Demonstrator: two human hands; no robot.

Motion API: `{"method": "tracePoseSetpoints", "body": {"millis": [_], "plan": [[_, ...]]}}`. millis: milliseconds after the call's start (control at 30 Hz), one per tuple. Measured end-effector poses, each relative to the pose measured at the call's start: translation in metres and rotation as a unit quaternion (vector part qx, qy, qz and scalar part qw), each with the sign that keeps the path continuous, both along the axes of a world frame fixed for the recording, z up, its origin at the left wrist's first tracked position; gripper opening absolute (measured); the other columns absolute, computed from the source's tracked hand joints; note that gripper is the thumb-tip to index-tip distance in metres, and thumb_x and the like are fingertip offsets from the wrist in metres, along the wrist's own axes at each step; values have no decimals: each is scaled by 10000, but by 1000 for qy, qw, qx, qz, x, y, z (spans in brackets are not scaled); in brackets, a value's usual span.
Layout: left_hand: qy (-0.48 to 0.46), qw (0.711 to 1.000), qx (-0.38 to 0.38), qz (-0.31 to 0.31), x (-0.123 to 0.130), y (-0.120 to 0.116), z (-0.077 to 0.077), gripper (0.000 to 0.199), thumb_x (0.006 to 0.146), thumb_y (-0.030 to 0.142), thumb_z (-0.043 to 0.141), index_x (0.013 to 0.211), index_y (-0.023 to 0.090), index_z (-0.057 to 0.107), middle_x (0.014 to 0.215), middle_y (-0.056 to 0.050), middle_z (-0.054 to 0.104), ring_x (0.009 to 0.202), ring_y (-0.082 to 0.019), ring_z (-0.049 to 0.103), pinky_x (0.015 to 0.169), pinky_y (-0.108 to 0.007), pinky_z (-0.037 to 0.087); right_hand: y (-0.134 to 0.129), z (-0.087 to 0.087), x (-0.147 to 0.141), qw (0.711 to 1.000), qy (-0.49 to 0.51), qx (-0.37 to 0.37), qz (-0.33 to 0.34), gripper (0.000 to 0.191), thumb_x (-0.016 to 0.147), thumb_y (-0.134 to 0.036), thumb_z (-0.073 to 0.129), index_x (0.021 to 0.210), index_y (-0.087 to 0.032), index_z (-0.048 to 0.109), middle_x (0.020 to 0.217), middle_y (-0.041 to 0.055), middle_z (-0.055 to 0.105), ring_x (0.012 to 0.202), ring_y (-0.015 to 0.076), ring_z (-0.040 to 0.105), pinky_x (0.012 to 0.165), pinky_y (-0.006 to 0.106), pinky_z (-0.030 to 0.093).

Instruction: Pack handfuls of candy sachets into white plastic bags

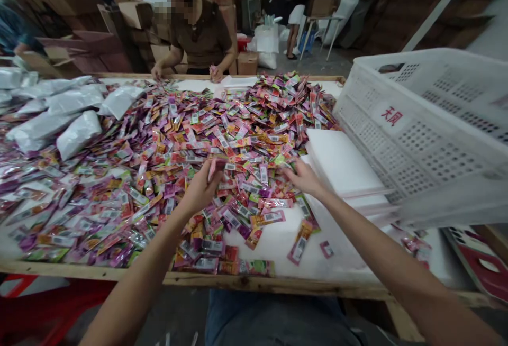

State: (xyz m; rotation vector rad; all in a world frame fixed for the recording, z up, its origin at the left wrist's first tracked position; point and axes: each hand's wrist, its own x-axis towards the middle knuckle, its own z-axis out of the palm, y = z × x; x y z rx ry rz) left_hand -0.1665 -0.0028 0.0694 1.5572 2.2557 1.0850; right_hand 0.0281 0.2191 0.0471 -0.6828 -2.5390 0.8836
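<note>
while l hand [200, 188] holds pink pkt [216, 169], r hand [304, 176] on pile [246, 124]

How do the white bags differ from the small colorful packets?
The white bags are plain, while the small colorful packets are printed pink, green and orange with barcodes. The bags are much larger than the packets. The bags lie in a loose group; the packets spread in a wide heap. Both lie on the white-topped table.

Right hand [304, 176]: path rightward obstructed by stacked white sheets [341, 171], tilted crate [420, 134] beyond; sachets [159, 145] heaped under it and left hand [200, 187]; passage along bare tabletop [278, 245] by front rail [246, 283]
</note>
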Motion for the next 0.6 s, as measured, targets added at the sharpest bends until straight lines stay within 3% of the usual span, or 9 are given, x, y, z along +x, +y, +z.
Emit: {"method": "tracePoseSetpoints", "body": {"millis": [67, 167, 267, 333, 400, 500, 600], "plan": [[21, 995, -70, -73, 8, -2, 2, 316, 843, 319, 394, 1112, 192, 501, 898, -41, 642, 749, -159, 586, 667, -261, 448, -13, 2, 18, 997, -18, 17, 68, 217, 748, -190, 463, 949, -162, 541, 800, 39, 633, 680, 169, 564, 633, 266, 419], [164, 953, -195, -161, 35, 7, -16, 301, 744, 243, 557, 1044, 221, 578, 961, -55, 665, 850, -210, 609, 737, -305, 438, -48, -11, 27, 977, -104, 25, 183, 238, 682, -187, 584, 920, -178, 565, 870, 48, 637, 762, 184, 578, 671, 269, 428], [278, 902, -276, -179, 59, 14, -40, 213, 759, 101, 483, 899, 165, 631, 842, -98, 676, 802, -226, 621, 754, -356, 423, -81, -33, 22, 954, -186, 75, 222, 221, 692, -199, 613, 907, -163, 582, 909, 83, 631, 847, 218, 573, 719, 300, 428], [303, 893, -280, -178, 63, 7, -47, 221, 777, 71, 433, 832, 147, 633, 818, -105, 663, 806, -226, 612, 770, -371, 413, -92, -43, 23, 942, -223, 102, 230, 175, 718, -142, 562, 892, -146, 581, 909, 101, 619, 843, 215, 570, 721, 308, 428], [296, 904, -255, -173, 56, -7, -43, 192, 759, 97, 476, 857, 165, 627, 889, -98, 643, 868, -236, 588, 789, -376, 406, -94, -46, 33, 937, -228, 100, 247, 171, 692, -92, 543, 852, -143, 575, 927, 107, 599, 846, 209, 561, 721, 305, 430], [227, 944, -192, -142, 39, -22, -26, 250, 709, 166, 564, 955, 195, 593, 1027, -85, 599, 979, -241, 543, 830, -360, 402, -80, -37, 52, 951, -166, 71, 251, 212, 645, -77, 547, 841, -155, 547, 939, 95, 576, 891, 213, 534, 747, 310, 425], [131, 977, -155, -70, 32, -1, -16, 325, 785, 279, 501, 1092, 173, 508, 965, -73, 625, 891, -205, 587, 747, -299, 437, -56, -27, 53, 976, -109, 55, 179, 256, 683, -82, 514, 926, -164, 506, 859, 63, 582, 838, 199, 535, 740, 315, 420]]}}
